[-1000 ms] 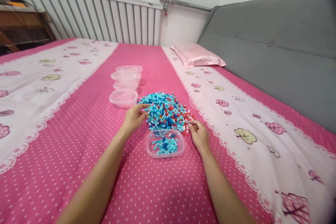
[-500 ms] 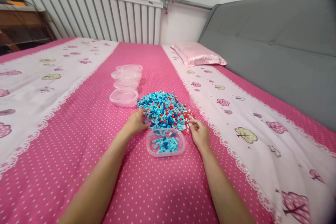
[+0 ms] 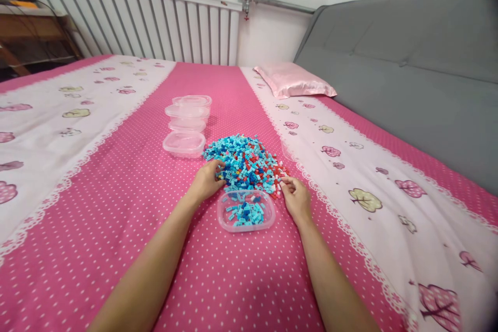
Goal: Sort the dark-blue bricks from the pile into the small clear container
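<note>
A heap of small toy building bricks (image 3: 245, 161), mostly light and dark blue with red and white ones on the right, lies on a pink bedspread. My left hand (image 3: 208, 180) reaches into the heap's left edge, thumb and fingers apart with a gap between them. At the right edge, by the red and white bricks, my right hand (image 3: 295, 197) has its fingers curled in against the thumb; what they pinch, if anything, is too small to make out. Between the wrists sits a clear plastic container (image 3: 246, 228) with a scatter of mostly light blue bricks in it.
Several clear plastic containers (image 3: 184, 144) stand in a row behind the left hand. Another clear piece (image 3: 287, 150) lies right of the heap. Farther off are a pink pillow (image 3: 293, 81), a grey padded headboard (image 3: 404, 62) and a white radiator (image 3: 155, 21).
My left hand has shifted slightly right, its fingers now farther into the heap's left edge. My right hand and the containers have stayed in place.
</note>
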The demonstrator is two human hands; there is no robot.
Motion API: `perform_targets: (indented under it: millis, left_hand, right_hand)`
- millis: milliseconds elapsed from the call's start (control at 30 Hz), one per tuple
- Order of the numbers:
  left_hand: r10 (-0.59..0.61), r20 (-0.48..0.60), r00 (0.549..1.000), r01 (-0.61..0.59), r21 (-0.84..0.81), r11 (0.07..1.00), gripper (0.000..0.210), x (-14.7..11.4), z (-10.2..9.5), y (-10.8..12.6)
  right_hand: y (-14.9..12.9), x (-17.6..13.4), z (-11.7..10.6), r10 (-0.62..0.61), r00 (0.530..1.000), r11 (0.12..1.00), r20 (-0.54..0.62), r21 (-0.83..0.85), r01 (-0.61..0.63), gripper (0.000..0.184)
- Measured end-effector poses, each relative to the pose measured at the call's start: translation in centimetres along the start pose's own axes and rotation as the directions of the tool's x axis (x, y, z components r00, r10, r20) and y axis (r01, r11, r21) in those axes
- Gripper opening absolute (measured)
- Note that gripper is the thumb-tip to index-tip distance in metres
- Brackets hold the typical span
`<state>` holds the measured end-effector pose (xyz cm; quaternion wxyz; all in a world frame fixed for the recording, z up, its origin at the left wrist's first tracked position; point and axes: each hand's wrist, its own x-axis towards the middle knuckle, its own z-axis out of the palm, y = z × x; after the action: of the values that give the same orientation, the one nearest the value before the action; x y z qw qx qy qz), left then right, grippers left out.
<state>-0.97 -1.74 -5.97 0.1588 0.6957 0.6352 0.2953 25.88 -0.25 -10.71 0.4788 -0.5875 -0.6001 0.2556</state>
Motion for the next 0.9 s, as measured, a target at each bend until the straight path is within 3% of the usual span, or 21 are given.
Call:
perform_targets:
  millis: [267,533,667,900]
  left_hand:
    - [0.092,-0.014,0.996,-0.091,0.048,0.995,0.029,0.1,0.0,-0.1]
    - [0.179,0.055,0.982,-0.187,0.263,0.946,0.045,-0.3,-0.8,1.4]
    - [0.272,0.131,0.953,-0.295,0.21,0.932,0.054,-0.3,-0.5,1.2]
    - [0.281,0.136,0.95,-0.3,0.149,0.942,0.044,-0.4,-0.2,1.4]
  right_hand:
    - [0.1,0.0,0.0,-0.009,1.0,1.0,-0.004,0.002,0.009,0.028]
    - [-0.2,0.1,-0.1,-0.016,1.0,1.0,-0.003,-0.004,0.016,0.027]
    - [0.0,0.1,-0.1,-0.022,1.0,1.0,-0.005,0.004,0.022,0.027]
    - [0.2,0.1,0.0,-0.023,1.0,1.0,-0.004,0.004,0.023,0.027]
